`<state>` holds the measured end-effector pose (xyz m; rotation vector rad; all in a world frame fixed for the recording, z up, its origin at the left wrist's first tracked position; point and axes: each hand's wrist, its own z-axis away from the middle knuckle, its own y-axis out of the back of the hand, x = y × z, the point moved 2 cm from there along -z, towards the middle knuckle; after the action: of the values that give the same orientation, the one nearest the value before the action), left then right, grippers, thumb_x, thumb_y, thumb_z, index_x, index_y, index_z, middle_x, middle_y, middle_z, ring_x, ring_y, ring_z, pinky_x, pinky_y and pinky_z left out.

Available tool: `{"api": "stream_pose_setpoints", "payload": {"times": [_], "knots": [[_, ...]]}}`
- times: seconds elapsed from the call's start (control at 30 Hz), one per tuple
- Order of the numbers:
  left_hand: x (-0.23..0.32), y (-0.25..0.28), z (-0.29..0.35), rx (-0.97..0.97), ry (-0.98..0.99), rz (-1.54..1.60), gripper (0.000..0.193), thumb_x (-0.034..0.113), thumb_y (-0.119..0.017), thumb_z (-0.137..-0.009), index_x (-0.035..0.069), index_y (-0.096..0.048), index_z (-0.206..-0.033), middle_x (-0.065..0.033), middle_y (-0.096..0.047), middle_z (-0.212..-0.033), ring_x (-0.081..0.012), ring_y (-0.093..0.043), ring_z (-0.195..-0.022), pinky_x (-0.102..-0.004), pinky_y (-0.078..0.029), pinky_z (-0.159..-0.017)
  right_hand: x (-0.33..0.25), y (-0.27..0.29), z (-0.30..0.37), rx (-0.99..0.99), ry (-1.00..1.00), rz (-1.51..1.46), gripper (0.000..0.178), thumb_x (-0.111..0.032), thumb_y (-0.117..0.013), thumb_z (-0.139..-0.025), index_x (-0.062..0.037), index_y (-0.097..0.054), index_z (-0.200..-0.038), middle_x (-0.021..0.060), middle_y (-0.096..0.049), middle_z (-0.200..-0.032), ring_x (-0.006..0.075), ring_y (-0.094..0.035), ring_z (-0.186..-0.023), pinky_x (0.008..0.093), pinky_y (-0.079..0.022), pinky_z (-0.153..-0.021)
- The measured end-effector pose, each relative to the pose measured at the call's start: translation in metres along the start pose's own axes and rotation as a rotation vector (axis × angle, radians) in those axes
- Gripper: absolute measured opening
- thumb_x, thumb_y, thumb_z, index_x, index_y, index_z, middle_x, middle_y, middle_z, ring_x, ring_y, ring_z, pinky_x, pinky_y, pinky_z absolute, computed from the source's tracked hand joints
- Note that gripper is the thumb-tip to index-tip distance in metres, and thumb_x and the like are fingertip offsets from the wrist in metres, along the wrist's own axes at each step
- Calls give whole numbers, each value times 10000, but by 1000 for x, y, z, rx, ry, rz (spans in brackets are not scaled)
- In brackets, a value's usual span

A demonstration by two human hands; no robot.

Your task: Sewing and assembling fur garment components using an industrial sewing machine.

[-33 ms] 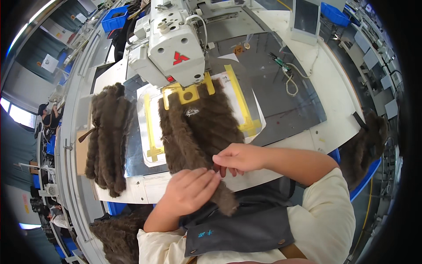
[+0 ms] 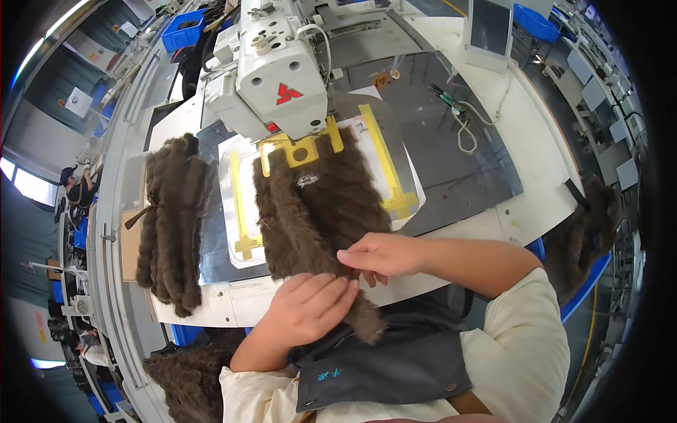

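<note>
A brown fur piece (image 2: 345,187) lies beneath the white sewing machine head (image 2: 282,77), its far end under a yellow clamp plate (image 2: 300,154). Along its left side a folded fur strip runs toward me, and its loose end (image 2: 367,321) hangs past the table's front edge. My left hand (image 2: 310,307) is closed over that strip, fingers curled. Beside it my right hand (image 2: 381,257) pinches the fur's near edge, thumb against fingers. The two hands nearly touch, and the fur between their fingertips is partly hidden.
To the left lies a tied bundle of brown fur (image 2: 173,225). Green-handled snips (image 2: 448,99) and a looped cord (image 2: 467,134) rest on the right of the dark plate. A screen (image 2: 489,32) stands at the back right. More fur (image 2: 582,240) sits over a blue bin at the far right.
Both hands have shifted very slightly while staying on the fur. The strip's loose end has moved a little to the right. The machine and the rest look the same.
</note>
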<state>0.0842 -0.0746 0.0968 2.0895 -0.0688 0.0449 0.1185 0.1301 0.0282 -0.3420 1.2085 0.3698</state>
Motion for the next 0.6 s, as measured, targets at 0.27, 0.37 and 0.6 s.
{"api": "stream_pose_setpoints", "payload": {"times": [0.27, 0.37, 0.6], "knots": [[-9, -25, 3, -117, 14, 233, 242, 115, -713, -747, 32, -756, -971, -39, -600, -912, -210, -607, -835, -340, -485, -745, 0, -27, 41, -17, -172, -14, 634, -586, -496, -1063, -6, -701, -909, 33, -636, -716, 129, -633, -626, 278, -521, -540], [-11, -37, -3, -146, -10, 210, 297, 137, -751, -695, 43, -762, -977, -33, -625, -899, -215, -627, -836, -356, -482, -749, 27, -24, 48, -53, -269, -73, 498, -489, -615, -1032, -13, -720, -934, 29, -645, -723, 118, -634, -624, 275, -525, -557], [-59, -41, -60, -353, -34, 681, 484, 466, -855, -756, 55, -754, -991, -59, -620, -866, -286, -623, -869, -366, -453, -826, 22, -4, 50, 19, -203, 93, 364, -343, -728, -952, -2, -697, -828, 25, -596, -637, 87, -567, -593, 307, -461, -557]]}}
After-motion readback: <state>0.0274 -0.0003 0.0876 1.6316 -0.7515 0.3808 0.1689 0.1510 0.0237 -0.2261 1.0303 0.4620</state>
